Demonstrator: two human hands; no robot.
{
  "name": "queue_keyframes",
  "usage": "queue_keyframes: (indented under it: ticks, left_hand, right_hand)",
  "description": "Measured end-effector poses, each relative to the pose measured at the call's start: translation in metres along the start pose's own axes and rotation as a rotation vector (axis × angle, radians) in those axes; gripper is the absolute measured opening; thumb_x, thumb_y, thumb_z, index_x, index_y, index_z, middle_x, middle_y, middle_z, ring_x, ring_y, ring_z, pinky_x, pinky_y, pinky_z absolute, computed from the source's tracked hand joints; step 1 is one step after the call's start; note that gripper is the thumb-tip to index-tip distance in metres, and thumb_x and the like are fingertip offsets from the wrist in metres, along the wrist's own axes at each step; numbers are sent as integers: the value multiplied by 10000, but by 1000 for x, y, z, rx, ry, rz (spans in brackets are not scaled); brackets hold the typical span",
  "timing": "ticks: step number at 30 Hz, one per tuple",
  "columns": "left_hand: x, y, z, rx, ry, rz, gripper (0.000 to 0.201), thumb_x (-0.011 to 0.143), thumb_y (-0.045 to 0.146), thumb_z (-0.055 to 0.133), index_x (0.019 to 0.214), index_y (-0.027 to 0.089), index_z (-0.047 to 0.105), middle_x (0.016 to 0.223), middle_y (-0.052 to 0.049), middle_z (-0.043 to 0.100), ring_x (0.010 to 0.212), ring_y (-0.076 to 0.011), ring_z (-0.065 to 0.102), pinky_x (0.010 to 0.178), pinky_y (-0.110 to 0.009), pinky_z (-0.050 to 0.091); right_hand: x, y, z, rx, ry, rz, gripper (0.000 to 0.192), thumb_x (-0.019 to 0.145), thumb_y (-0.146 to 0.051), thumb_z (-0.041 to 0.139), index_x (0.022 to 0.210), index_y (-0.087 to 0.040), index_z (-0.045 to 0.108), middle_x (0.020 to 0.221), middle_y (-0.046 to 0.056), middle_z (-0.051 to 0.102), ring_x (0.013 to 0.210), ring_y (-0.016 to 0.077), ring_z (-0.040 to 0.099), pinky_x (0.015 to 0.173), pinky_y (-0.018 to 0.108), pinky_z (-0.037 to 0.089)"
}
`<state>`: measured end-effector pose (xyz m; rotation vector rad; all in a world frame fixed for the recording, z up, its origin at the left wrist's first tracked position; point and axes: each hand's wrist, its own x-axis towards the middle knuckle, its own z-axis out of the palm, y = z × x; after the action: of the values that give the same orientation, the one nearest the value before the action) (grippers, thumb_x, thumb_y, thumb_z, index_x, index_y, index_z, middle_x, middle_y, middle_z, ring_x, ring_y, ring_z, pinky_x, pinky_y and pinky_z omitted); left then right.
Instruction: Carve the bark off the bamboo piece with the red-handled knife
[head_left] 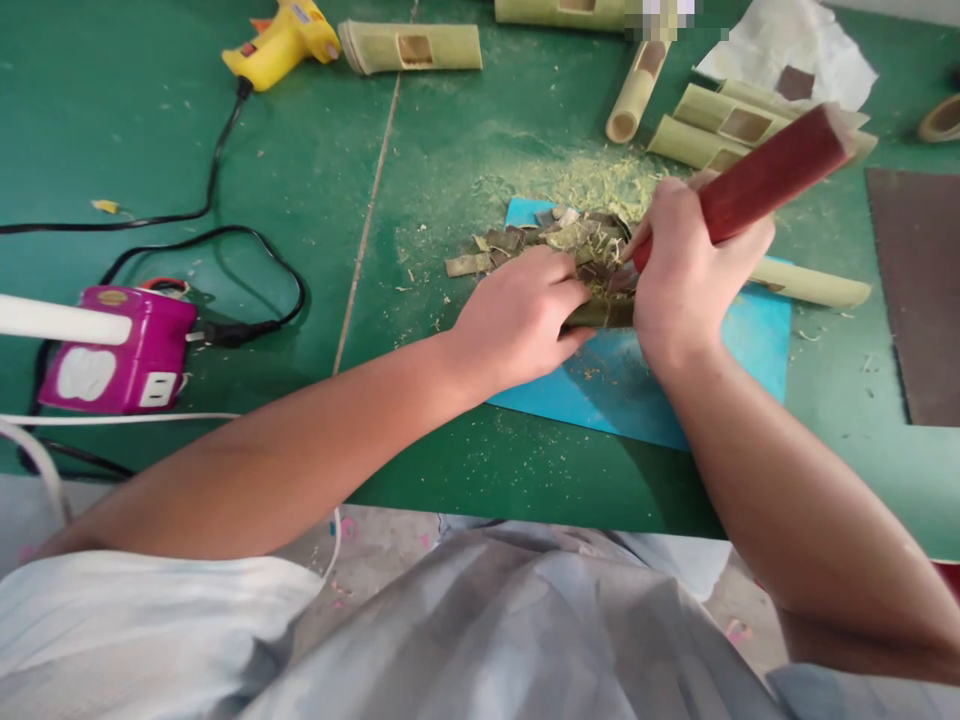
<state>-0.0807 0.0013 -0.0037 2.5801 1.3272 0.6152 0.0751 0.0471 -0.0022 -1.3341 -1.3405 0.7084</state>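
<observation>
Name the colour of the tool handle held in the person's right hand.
Dark red, on the tool handle gripped by the right hand; the head view shows it.

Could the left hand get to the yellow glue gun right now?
Probably not freely: the left hand is pressing down the bamboo piece, and the glue gun lies far across bare green table.

Single head-worn view, looking forward and down, close over flat green work table (225,150); own forearms fill foreground.
</observation>
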Motion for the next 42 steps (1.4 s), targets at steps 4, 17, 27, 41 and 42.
queue_keyframes:
  ticks: [4, 17, 27, 41, 42]
  left_hand:
    - [-1, 0, -1, -8, -13, 12, 229, 914, 327, 699, 1008, 125, 753, 1006, -135, 701, 1041, -315, 679, 887, -464, 583]
    - [0, 7, -5, 87, -67, 0, 263, 973, 322, 603, 1014, 105, 746, 999, -148, 705, 1070, -318, 668, 934, -487, 566]
    - [0, 5, -3, 123, -60, 5, 309, 994, 337, 557, 1106, 100, 721, 1067, -154, 700, 1118, -327, 647, 943, -499, 548]
    - [-3, 7, -9, 116, -23, 5, 336, 1005, 373, 545, 1122, 120, 733, 1038, -145, 700, 1091, -323, 653, 896, -483, 547]
    - [-3, 7, -10, 115, -30, 4, 336, 1015, 357, 525, 1127, 120, 734, 1040, -144, 701, 1094, -318, 652, 903, -480, 547]
  right_hand:
    - [-1, 5, -1, -29, -98, -56, 289, 973, -295, 621, 750, -260, 440, 749, 27, 536, 821, 218, 626, 640, 340, 516]
    - [-3, -25, 9, 90, 79, -82, 364, 803, -54, 522, 576, -230, 300, 556, -98, 258, 501, 19, 318, 520, 187, 254]
    - [13, -21, 17, 254, 213, -1, 443, 762, -17, 557, 484, -273, 327, 470, -92, 230, 436, 71, 241, 429, 264, 228]
    - [8, -21, 14, 193, 159, -21, 425, 735, 0, 561, 492, -278, 349, 482, -87, 260, 451, 93, 285, 465, 295, 229]
    - [7, -23, 14, 177, 143, -14, 429, 737, 2, 563, 492, -279, 349, 483, -86, 258, 453, 96, 279, 468, 298, 224]
